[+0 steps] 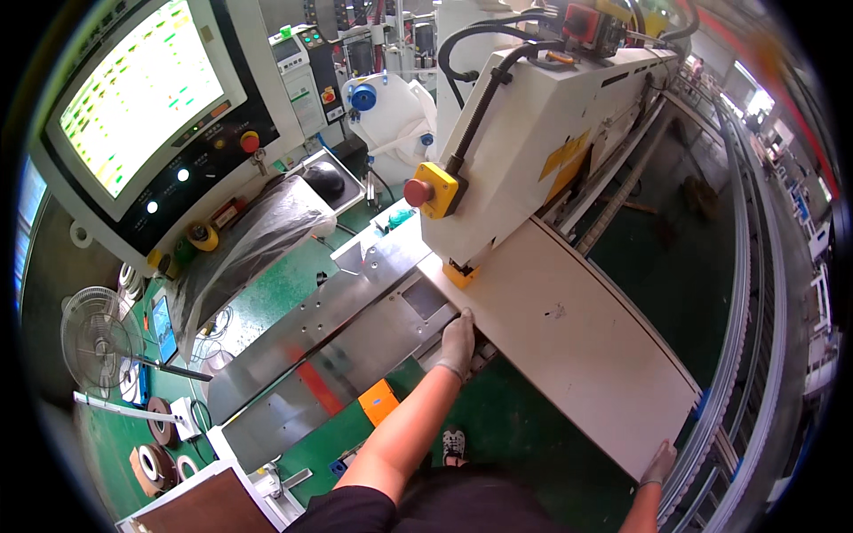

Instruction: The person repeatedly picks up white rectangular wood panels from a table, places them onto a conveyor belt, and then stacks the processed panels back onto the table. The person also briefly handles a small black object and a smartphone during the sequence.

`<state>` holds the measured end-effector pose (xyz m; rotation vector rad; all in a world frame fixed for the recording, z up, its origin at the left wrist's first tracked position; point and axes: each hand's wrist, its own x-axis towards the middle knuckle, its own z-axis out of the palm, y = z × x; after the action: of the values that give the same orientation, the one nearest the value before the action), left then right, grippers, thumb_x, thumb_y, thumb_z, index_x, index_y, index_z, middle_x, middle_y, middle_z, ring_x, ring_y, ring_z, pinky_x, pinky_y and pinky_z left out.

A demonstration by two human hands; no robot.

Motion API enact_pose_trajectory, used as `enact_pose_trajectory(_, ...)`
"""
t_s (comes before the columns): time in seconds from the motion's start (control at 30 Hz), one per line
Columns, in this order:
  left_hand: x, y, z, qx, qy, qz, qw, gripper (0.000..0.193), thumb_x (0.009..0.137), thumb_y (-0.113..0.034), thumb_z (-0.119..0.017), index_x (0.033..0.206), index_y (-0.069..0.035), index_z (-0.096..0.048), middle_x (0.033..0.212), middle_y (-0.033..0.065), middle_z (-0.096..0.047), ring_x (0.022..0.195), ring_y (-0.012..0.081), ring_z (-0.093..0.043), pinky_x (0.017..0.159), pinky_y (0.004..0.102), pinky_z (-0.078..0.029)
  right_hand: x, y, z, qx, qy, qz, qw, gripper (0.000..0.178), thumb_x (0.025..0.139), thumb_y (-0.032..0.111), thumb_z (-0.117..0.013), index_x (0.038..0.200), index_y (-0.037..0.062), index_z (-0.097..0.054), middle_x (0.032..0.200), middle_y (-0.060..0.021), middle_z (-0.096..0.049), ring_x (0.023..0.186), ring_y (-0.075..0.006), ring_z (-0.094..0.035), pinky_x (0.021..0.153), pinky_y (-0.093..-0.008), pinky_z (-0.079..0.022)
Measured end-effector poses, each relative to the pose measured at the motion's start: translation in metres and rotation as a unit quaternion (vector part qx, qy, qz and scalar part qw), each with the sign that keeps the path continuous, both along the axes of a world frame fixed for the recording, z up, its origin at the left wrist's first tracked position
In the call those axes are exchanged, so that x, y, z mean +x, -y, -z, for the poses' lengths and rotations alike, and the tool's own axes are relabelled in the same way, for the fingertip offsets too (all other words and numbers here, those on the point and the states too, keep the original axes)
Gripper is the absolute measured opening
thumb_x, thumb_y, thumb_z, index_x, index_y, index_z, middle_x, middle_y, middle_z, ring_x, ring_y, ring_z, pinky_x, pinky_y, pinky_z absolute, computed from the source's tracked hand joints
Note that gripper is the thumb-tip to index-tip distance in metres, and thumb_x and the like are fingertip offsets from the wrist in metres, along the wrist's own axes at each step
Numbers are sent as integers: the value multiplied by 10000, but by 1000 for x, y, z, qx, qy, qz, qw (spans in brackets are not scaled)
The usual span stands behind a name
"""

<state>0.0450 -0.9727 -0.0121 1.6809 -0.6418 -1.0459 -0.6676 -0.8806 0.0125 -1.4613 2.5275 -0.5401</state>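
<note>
Left hand (pixel 457 345) touches the board (pixel 569 342), grip unclear, as right hand (pixel 659 463) grasps its corner, where level support serves best.

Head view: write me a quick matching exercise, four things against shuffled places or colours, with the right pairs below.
1. Pale-gloved left hand
2. Pale-gloved right hand
3. Round push-button on the yellow box
4. Round wire-caged fan

A. Picture's left side
B. At the flat pale rectangular panel, away from the white machine head
C. Red
D. At the panel's edge, close to the machine head

Pairs: 1-D; 2-B; 3-C; 4-A
</note>
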Motion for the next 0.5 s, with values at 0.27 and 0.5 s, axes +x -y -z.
enact_pose_trajectory(0.27, 14, -109, -57, 3, 244, 137, 960, 456, 1065, -437, -534, 1184, -25, -689, 1139, 246, -739, 1082, 460, -685, 952, 524, -533, 71, 42, -40, -10, -26, 27, 999, 660, 1009, 398, -653, 1431, -97, -539, 1411, -312, -615, 1315, -459, -588, 1144, -506, -431)
enact_pose_trajectory(0.5, 45, -296, -99, 147, 398, 175, 889, 421, 1059, -472, -506, 1041, -96, -695, 989, 179, -756, 951, 403, -726, 838, 533, -566, 299, 59, -23, -42, -57, -348, 935, 574, 986, 258, -698, 1467, -23, -563, 1535, -256, -542, 1445, -427, -490, 1236, -536, -358)
